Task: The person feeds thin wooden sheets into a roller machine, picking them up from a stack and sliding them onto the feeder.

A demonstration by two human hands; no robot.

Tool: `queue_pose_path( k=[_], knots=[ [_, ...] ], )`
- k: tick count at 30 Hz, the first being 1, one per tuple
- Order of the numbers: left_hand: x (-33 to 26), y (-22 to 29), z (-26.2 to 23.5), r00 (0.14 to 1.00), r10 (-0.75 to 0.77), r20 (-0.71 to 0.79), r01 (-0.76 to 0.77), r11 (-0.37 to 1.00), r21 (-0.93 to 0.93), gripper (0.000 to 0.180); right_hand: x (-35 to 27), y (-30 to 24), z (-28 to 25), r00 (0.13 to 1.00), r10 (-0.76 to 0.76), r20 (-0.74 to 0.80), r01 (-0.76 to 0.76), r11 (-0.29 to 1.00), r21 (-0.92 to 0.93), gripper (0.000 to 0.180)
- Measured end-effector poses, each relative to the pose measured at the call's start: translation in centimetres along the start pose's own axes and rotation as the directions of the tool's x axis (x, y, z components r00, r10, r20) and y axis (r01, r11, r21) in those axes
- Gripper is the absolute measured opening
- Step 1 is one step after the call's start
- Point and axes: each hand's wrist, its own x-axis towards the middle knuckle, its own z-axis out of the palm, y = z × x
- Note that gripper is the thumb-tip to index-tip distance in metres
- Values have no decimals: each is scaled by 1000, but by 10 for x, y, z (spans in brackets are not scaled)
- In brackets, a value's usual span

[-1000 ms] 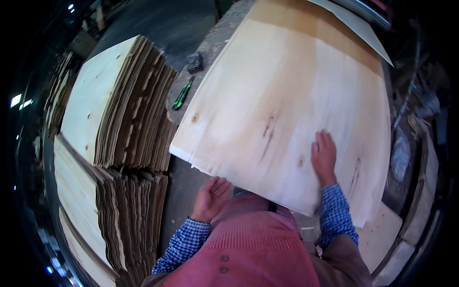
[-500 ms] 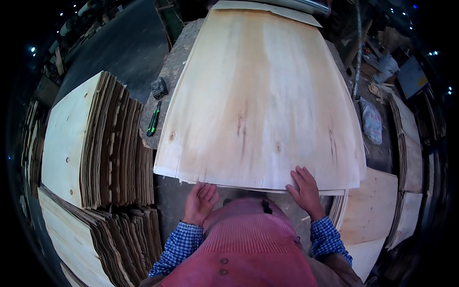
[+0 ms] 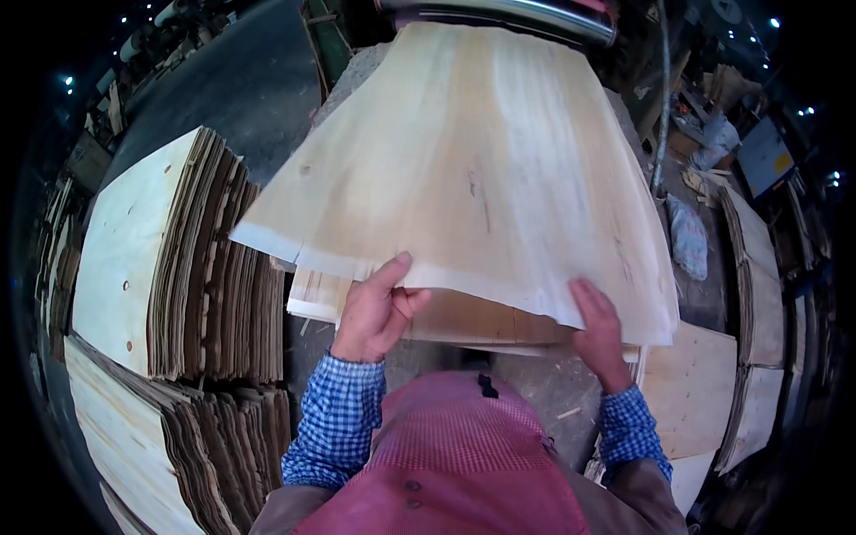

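Note:
A wide, pale wood veneer sheet (image 3: 446, 160) lies over the table in front of me, its near edge raised and bowed. My left hand (image 3: 370, 312) is closed on that edge, thumb on top and the other fingers curled below. At the right part of the same edge is my right hand (image 3: 599, 334), slightly blurred. Its fingers press together on top of the sheet, and its thumb is hidden. Beneath the raised edge, more veneer (image 3: 481, 323) shows in the gap.
Tall veneer stacks (image 3: 134, 259) stand at my left, with more veneer stacks (image 3: 687, 392) at my right. A metal roller (image 3: 535, 16) crosses beyond the sheet's far end. An upright pole (image 3: 663, 98) and a whitish bag (image 3: 687, 236) are on the right.
The sheet's near edge has come up, and its left corner has swung outward over the table's left side. My left hand rose and closed on the edge; my right hand moved slightly right.

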Motion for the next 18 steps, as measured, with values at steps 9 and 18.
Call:
queue_pose_path(
  k=[9, 18],
  knots=[
    [-21, -61, -66, 966, -220, -137, 210, 974, -89, 34, -42, 10, -4, 999, 8, 44, -6, 999, -44, 58],
    [16, -38, -26, 997, 22, 69, -7, 979, -202, 39, 22, 22, -12, 995, -23, -102, 20, 999, -30, 56]
  ],
)
